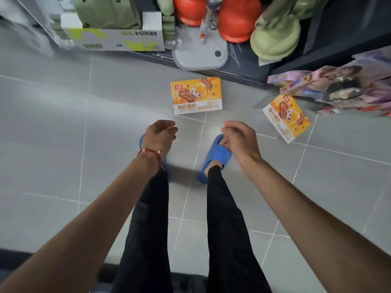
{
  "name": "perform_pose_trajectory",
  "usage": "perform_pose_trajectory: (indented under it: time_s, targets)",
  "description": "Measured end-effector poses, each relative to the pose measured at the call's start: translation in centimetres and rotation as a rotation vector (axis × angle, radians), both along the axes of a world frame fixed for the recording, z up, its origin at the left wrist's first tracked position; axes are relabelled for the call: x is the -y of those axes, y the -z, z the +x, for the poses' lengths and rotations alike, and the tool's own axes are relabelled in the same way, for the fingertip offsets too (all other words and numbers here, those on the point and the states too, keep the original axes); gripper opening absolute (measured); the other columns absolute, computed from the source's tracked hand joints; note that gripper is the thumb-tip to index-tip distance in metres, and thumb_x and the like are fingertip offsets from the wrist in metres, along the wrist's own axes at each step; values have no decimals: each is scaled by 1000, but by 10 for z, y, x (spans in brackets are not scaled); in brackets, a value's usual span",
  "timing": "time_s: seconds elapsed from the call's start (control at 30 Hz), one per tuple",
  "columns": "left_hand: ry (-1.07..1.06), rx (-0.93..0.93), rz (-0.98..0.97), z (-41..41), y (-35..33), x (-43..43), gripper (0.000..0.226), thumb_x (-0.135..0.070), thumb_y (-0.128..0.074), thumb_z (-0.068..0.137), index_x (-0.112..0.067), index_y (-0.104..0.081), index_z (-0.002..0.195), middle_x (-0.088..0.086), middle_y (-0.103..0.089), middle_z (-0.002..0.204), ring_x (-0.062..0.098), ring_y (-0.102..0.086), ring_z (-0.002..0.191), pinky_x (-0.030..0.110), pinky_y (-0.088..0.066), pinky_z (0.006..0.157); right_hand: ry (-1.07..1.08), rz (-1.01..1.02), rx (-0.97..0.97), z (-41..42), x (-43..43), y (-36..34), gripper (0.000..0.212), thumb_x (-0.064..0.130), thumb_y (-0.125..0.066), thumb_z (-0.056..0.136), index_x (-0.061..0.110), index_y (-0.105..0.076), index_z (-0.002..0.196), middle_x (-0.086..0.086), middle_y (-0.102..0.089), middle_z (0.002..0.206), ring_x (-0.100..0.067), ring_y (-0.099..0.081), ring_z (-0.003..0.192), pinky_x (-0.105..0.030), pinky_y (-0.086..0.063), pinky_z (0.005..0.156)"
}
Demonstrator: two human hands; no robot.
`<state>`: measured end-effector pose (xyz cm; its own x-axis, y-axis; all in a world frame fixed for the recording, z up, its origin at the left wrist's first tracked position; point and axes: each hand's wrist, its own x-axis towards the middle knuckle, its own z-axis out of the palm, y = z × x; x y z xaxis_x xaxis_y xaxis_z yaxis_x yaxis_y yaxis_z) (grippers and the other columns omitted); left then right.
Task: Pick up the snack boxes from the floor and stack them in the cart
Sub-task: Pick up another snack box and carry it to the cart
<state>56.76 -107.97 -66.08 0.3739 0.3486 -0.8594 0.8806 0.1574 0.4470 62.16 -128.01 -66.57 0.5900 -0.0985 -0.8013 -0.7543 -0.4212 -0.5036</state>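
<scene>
Left hand (161, 132): loosely spread, holding nothing.
Right hand (239, 137): loosely curled, holding nothing.
Nearest box (196, 95): flat on floor (63, 123), just ahead, between hands, long side crosswise.
Second box (286, 118): off right.

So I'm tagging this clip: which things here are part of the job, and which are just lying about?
Job: orange snack box ahead; second orange snack box, tilted; left hand; right hand.
Lying about: purple packages; grey mop head; green-printed carton.
</scene>
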Motion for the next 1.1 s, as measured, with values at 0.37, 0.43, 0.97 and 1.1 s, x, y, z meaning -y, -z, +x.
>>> perform_pose_trajectory:
  time_s: [0.37,0.43,0.97,1.1]
  targets:
    - [20,-32,161,23,174,3,33,-24,-56,86,-18,-72,114,8,-73,108,34,-65,102,44,-52,98,107,-91,-21,25,9,175,15,22,-60,97,26,-71,106,8,-68,100,-15,-64,96,-29,-51,79]
    - [22,-26,201,31,207,1,37,-27,-60,84,-15,-70,118,10,-71,118,32,-64,112,38,-51,98,103,-133,34,34,8,209,20,23,-62,96,21,-71,114,7,-67,103,-14,-61,96,-23,-45,76]
    - [-101,131,130,89,409,-14,60,-66,-62,72,-31,-60,121,-8,-72,117,15,-71,103,46,-54,99,-93,-225,202,98,-26,404,44,58,-57,93,23,-59,120,9,-73,102,-16,-74,89,-45,-62,87]
    - [-165,117,138,87,416,-9,67,-71,-53,75,-32,-60,129,-7,-73,118,20,-69,108,50,-51,103,-134,-280,169,104,-29,400,53,62,-62,89,19,-56,119,7,-69,103,-19,-72,92,-47,-61,87]
